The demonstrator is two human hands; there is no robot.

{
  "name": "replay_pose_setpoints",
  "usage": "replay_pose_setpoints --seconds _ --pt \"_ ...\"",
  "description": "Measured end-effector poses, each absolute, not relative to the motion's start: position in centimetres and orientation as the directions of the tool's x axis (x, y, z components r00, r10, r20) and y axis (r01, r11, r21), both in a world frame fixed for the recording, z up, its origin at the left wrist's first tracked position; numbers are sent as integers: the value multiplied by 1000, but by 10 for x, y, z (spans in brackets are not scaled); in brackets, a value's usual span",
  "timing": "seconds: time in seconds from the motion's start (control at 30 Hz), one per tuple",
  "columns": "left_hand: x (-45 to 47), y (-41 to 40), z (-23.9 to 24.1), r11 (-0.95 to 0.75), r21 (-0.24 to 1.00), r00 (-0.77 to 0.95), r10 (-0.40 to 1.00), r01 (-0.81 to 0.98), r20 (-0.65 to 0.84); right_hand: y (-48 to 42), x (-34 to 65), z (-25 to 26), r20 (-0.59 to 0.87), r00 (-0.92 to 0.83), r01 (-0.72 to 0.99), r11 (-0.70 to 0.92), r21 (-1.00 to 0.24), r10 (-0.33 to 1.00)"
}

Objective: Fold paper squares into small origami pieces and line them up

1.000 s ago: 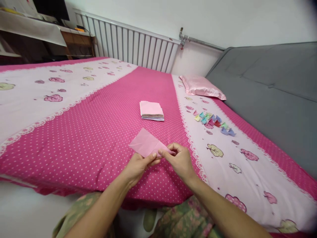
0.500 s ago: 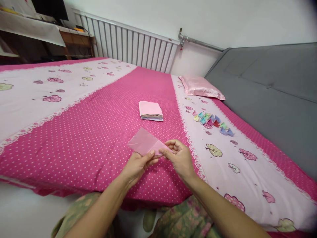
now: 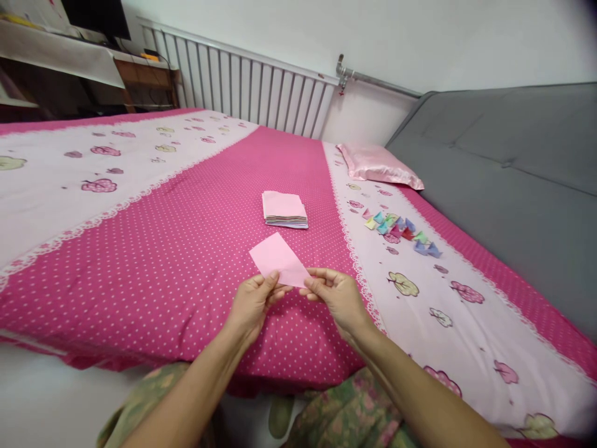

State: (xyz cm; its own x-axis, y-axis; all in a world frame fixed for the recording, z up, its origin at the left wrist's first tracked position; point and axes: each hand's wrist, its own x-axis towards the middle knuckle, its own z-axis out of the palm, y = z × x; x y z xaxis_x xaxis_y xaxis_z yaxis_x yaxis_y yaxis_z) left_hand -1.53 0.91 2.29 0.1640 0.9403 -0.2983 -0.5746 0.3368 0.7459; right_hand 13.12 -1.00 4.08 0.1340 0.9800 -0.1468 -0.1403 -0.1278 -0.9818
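At the far left, a monitor (image 3: 96, 20) stood on a desk (image 3: 88, 59), with a radiator (image 3: 242, 78) along the wall to its right. Below them lay the bed cover (image 3: 140, 267), its dotted middle band forming my work surface.

My left hand (image 3: 252, 303) pinched the near left part of a pink sheet (image 3: 278, 256), thumb on top and fingers underneath. The sheet lay between my two hands, slanting away from me, its far end pointing toward the stack (image 3: 284, 208) of square papers, near it but apart. I could not tell whether the sheet was one layer or folded double.

My right hand (image 3: 339, 302) gripped the near right corner, thumb on the upper face and the other fingers curled behind; their exact contact was partly hidden.

Farther right, small folded pieces (image 3: 395, 231) in several colours sat on the pale band, well apart from my hands, with a pillow (image 3: 380, 165) beyond them and a grey headboard (image 3: 504, 149) at the side.

I judged the step in hand to be squaring or turning the sheet between creases. The next move seemed to call for a steady left pinch, edges matched by the right fingers, and only then firm pressure along the fold.
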Motion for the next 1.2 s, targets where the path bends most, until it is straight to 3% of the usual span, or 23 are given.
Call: replay_pose_setpoints --seconds 0.23,0.4,0.5,0.6,0.8,1.07,1.2 --pt "-18 9 22 262 823 117 965 -504 -236 -8 135 39 -167 100 -111 -155 -982 981" --pt "-21 4 21 103 979 135 988 -175 -80 -7 138 37 -38 52 30 -39 -999 998" --pt "-21 2 20 -50 999 188 981 12 47 -7 140 39 8 47 58 6 -998 999" --pt "-21 0 18 -106 992 213 973 69 89 -8 141 41 33 53 100 28 -995 998" --pt "-18 1 19 143 983 267 958 -118 -107 -12 142 43 -6 35 7 -6 -1000 999" --pt "-24 1 24 228 888 292 950 -399 -113 -9 140 45 142 -23 -90 139 -986 990" --pt "-29 2 20 186 861 300 953 -473 -41 -8 142 44 244 0 19 244 -969 970"
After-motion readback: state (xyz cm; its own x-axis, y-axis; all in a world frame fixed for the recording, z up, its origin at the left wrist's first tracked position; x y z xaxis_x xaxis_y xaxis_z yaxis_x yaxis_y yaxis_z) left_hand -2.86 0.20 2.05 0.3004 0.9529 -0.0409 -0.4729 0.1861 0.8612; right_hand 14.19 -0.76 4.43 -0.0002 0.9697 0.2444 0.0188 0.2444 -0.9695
